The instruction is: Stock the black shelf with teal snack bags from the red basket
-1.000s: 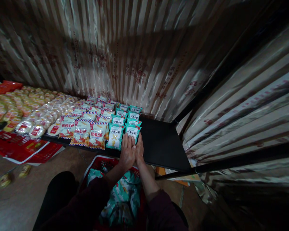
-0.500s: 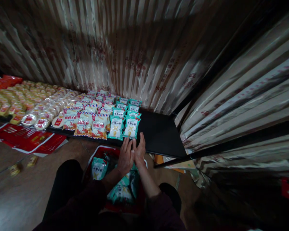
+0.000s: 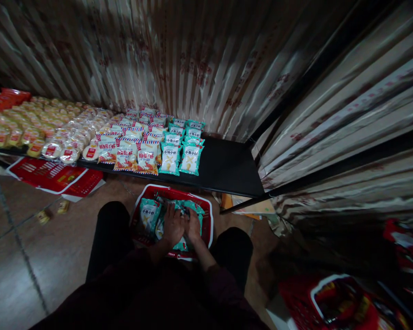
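Note:
Both hands are down in a red basket of teal-and-white snack packets, between my knees. My left hand lies over the packets with its fingers stretched forward. Close beside it, my right hand has its fingers bent round the edge of a teal packet; its fingertips are partly hidden. On the black shelf in front, matching teal packets stand in two rows, one behind another. Left of them are rows of orange-and-white snack packets.
Round wrapped snacks and yellow-wrapped ones fill the shelf's left part. A red basket lies on the floor under it, near two small yellow packets. Another red basket stands at lower right. Striped curtains hang behind.
My hands have drawn back from the front teal packets at the shelf edge and gone down into the basket. The view has tilted down, showing more of the lower right.

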The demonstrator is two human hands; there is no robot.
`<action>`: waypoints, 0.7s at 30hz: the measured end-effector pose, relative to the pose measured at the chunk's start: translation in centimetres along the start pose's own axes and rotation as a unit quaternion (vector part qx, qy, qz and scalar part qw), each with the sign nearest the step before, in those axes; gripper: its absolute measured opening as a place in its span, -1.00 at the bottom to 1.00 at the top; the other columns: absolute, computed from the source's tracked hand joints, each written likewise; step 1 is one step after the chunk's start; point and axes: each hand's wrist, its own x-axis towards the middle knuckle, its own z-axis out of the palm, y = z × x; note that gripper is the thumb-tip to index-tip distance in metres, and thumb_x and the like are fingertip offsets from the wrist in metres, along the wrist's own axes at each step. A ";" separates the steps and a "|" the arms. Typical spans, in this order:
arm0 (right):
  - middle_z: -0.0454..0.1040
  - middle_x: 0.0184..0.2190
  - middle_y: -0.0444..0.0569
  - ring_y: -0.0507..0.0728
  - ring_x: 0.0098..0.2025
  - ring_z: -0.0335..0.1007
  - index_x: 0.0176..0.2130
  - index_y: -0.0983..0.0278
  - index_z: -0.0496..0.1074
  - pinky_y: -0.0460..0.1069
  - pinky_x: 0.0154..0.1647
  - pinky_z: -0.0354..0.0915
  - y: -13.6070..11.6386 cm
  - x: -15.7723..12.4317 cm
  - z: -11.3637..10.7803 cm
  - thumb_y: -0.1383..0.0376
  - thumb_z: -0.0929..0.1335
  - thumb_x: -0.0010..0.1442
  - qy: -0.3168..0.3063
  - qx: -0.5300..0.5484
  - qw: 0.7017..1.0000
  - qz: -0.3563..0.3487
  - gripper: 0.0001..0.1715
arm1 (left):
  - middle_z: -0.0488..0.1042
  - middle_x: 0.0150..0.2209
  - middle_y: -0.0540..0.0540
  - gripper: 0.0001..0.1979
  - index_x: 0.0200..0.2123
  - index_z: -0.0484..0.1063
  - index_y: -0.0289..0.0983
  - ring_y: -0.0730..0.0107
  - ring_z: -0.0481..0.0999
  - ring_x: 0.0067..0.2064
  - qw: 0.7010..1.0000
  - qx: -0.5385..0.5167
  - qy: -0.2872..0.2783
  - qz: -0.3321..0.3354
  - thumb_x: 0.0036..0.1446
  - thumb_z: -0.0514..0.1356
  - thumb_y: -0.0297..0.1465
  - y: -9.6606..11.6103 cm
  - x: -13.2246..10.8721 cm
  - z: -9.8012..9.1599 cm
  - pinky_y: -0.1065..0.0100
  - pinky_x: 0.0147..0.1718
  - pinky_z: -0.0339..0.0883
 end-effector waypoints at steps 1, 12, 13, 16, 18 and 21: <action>0.44 0.00 0.15 0.21 0.06 0.34 0.03 0.36 0.39 0.12 0.14 0.19 0.5 -0.5 0.4 0.38 0.23 0.09 -0.032 -0.004 0.999 0.023 -0.51 | 0.18 0.22 -0.37 -0.62 0.00 0.35 -0.42 -0.03 0.06 0.29 0.999 0.024 -0.009 -0.024 0.11 0.03 -0.46 -0.3 -0.1 0.0 -0.02 0.18 0.08; 0.44 0.04 0.01 0.18 0.08 0.35 0.13 0.26 0.32 0.03 0.11 0.23 2.7 -2.9 1.2 0.27 0.33 0.03 -0.131 0.031 0.988 0.081 -0.36 | 0.34 0.12 -0.34 -0.44 0.13 0.26 -0.43 0.10 0.31 0.17 0.992 0.053 -0.102 -0.042 -0.02 0.05 -0.57 -1.1 -0.3 -0.6 0.13 0.15 0.14; 0.45 0.03 0.03 0.19 0.06 0.37 0.12 0.26 0.33 0.05 0.09 0.24 2.8 -2.8 1.2 0.21 0.35 0.02 -0.125 0.038 0.987 0.091 -0.35 | 0.36 0.10 -0.34 -0.45 0.12 0.27 -0.43 0.11 0.33 0.15 0.993 0.049 -0.104 -0.039 -0.01 0.05 -0.58 -1.2 -0.3 -0.7 0.15 0.14 0.15; 0.49 -0.06 0.08 0.25 -0.01 0.39 0.03 0.27 0.42 0.10 0.06 0.23 3.0 -2.8 1.3 0.07 0.39 -0.05 -0.099 0.057 0.986 0.120 -0.34 | 0.42 0.06 -0.29 -0.47 0.09 0.31 -0.39 0.16 0.39 0.10 0.993 0.033 -0.111 -0.026 -0.01 0.03 -0.59 -1.5 -0.4 -0.8 0.18 0.14 0.17; 0.52 -0.14 0.07 0.27 -0.04 0.38 -0.09 0.26 0.49 0.13 0.06 0.21 3.0 -2.9 1.4 0.01 0.40 -0.08 -0.086 0.068 0.986 0.123 -0.40 | 0.43 0.05 -0.25 -0.48 0.07 0.34 -0.35 0.18 0.39 0.10 0.993 0.021 -0.113 -0.015 -0.02 0.03 -0.60 -1.6 -0.4 -0.8 0.18 0.16 0.16; 0.52 -0.26 0.00 0.24 -0.11 0.38 -0.23 0.25 0.51 0.10 0.01 0.22 2.8 -3.0 1.3 -0.04 0.39 -0.12 -0.066 0.103 0.985 0.120 -0.47 | 0.42 0.07 -0.21 -0.48 0.07 0.34 -0.32 0.21 0.35 0.15 0.994 0.003 -0.110 -0.005 -0.01 0.02 -0.60 -1.6 -0.3 -0.7 0.16 0.17 0.16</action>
